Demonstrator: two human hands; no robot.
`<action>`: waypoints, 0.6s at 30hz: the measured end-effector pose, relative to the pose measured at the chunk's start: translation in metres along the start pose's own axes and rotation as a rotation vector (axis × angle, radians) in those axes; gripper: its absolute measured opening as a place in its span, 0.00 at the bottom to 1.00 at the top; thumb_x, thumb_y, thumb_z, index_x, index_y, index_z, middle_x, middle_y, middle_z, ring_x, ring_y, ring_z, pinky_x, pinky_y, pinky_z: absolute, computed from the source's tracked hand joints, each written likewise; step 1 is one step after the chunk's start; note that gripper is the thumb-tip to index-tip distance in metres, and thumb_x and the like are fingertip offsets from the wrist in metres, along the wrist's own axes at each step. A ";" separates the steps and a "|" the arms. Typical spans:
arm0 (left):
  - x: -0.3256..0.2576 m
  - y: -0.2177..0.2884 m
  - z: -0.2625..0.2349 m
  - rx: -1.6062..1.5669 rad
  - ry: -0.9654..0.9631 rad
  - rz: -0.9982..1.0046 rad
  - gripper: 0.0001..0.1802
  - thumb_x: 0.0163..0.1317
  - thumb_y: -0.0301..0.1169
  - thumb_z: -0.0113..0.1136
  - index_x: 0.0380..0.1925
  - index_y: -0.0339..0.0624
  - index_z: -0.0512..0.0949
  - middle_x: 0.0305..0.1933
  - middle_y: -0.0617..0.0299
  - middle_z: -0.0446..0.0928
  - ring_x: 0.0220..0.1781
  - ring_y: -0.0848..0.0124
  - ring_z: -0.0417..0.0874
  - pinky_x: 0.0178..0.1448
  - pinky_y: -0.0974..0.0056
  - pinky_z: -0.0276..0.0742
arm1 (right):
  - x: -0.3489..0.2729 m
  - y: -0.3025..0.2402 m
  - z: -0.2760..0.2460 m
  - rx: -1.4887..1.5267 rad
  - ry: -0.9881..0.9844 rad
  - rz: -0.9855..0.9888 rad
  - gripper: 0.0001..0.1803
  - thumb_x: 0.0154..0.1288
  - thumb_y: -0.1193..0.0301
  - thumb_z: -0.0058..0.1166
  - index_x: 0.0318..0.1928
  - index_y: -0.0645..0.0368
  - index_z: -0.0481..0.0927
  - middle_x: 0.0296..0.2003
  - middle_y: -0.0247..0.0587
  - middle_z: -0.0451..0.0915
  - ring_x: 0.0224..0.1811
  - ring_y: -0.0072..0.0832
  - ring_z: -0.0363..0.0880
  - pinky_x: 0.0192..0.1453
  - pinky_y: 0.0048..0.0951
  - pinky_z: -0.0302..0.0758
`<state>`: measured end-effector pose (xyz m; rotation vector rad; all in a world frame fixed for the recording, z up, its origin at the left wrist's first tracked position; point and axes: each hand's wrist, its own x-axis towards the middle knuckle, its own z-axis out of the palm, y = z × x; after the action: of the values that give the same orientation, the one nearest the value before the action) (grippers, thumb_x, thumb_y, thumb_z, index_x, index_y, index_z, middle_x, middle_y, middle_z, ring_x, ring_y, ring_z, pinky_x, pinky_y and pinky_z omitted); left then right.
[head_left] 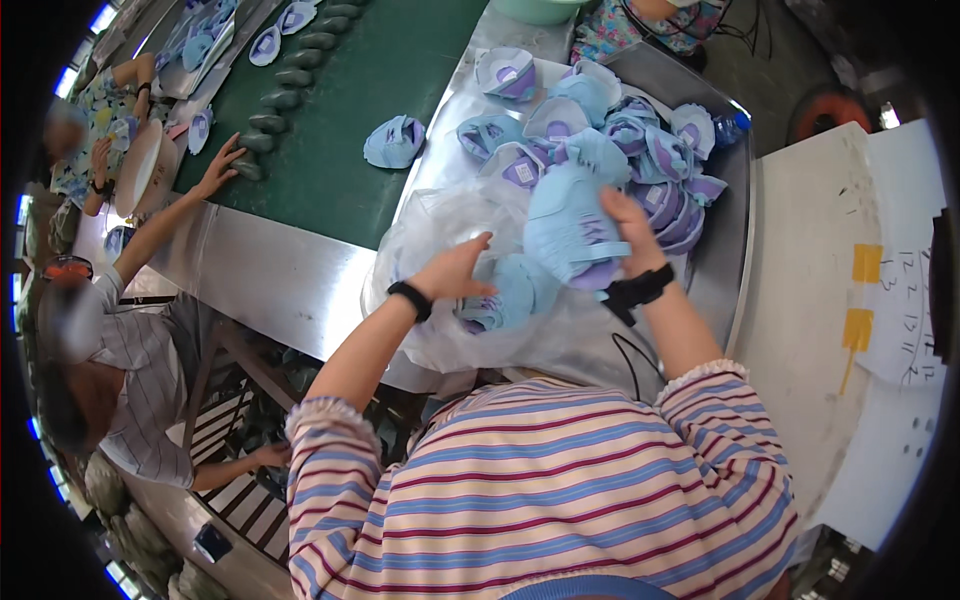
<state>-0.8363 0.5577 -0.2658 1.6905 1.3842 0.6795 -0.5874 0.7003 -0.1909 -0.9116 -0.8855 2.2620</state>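
Hands (540, 255) amid blue shoe uppers (570, 225); clear plastic bag (440, 215) beneath

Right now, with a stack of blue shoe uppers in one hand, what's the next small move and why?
Probably lower the stack held by the right hand into the clear plastic bag: the left hand rests at the bag's mouth, where blue uppers already lie.
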 end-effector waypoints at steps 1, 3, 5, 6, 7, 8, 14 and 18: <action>0.007 -0.014 0.017 -0.006 -0.136 -0.055 0.37 0.40 0.45 0.68 0.48 0.31 0.69 0.48 0.42 0.72 0.50 0.52 0.74 0.51 0.59 0.70 | 0.003 0.011 0.016 0.183 -0.017 0.145 0.15 0.64 0.64 0.47 0.46 0.62 0.72 0.39 0.38 0.78 0.41 0.27 0.77 0.47 0.31 0.75; 0.027 -0.033 0.034 -0.012 -0.412 -0.146 0.37 0.38 0.44 0.69 0.46 0.31 0.70 0.45 0.43 0.74 0.47 0.52 0.75 0.50 0.60 0.71 | 0.003 0.023 0.021 0.334 -0.006 0.254 0.19 0.65 0.63 0.45 0.50 0.63 0.70 0.43 0.43 0.77 0.44 0.33 0.77 0.50 0.36 0.75; 0.022 -0.008 0.019 -0.061 -0.411 -0.101 0.36 0.36 0.44 0.70 0.44 0.31 0.72 0.41 0.45 0.76 0.43 0.52 0.77 0.48 0.60 0.72 | -0.002 0.036 0.002 0.338 0.064 0.221 0.21 0.66 0.60 0.43 0.52 0.63 0.69 0.46 0.45 0.76 0.45 0.36 0.77 0.51 0.38 0.74; 0.015 0.016 0.006 -0.097 -0.415 -0.087 0.36 0.36 0.44 0.70 0.43 0.31 0.73 0.39 0.45 0.77 0.40 0.52 0.77 0.48 0.60 0.72 | -0.013 0.030 0.004 0.383 0.048 0.251 0.22 0.66 0.60 0.42 0.53 0.63 0.69 0.46 0.45 0.76 0.46 0.37 0.77 0.52 0.38 0.73; 0.005 0.044 -0.019 -0.117 -0.338 -0.109 0.31 0.42 0.37 0.69 0.44 0.29 0.73 0.38 0.51 0.79 0.39 0.63 0.79 0.49 0.66 0.72 | -0.027 0.017 0.012 0.429 0.031 0.284 0.23 0.66 0.59 0.41 0.53 0.63 0.68 0.47 0.46 0.76 0.46 0.37 0.76 0.52 0.39 0.73; -0.008 0.038 -0.026 -0.378 -0.171 -0.221 0.28 0.45 0.36 0.68 0.44 0.30 0.73 0.38 0.54 0.78 0.40 0.66 0.78 0.49 0.66 0.72 | -0.037 0.008 0.013 0.473 0.009 0.320 0.23 0.66 0.58 0.41 0.54 0.62 0.68 0.47 0.46 0.75 0.47 0.37 0.76 0.53 0.40 0.72; -0.014 0.060 -0.068 -0.817 0.268 -0.292 0.23 0.51 0.31 0.64 0.47 0.32 0.71 0.43 0.58 0.76 0.45 0.71 0.76 0.51 0.65 0.71 | -0.025 0.020 -0.012 0.286 -0.292 0.110 0.33 0.60 0.61 0.49 0.62 0.63 0.57 0.58 0.45 0.66 0.59 0.36 0.65 0.62 0.39 0.63; -0.005 0.055 -0.054 -1.141 0.321 -0.296 0.25 0.55 0.35 0.60 0.51 0.34 0.68 0.48 0.56 0.74 0.49 0.68 0.75 0.53 0.62 0.70 | 0.006 0.011 0.043 -0.261 -0.389 -0.026 0.31 0.54 0.68 0.58 0.58 0.63 0.64 0.57 0.41 0.66 0.57 0.33 0.66 0.62 0.32 0.60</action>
<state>-0.8531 0.5644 -0.1906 0.4807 1.0476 1.2709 -0.6259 0.6816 -0.1780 -0.5642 -1.3797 2.3790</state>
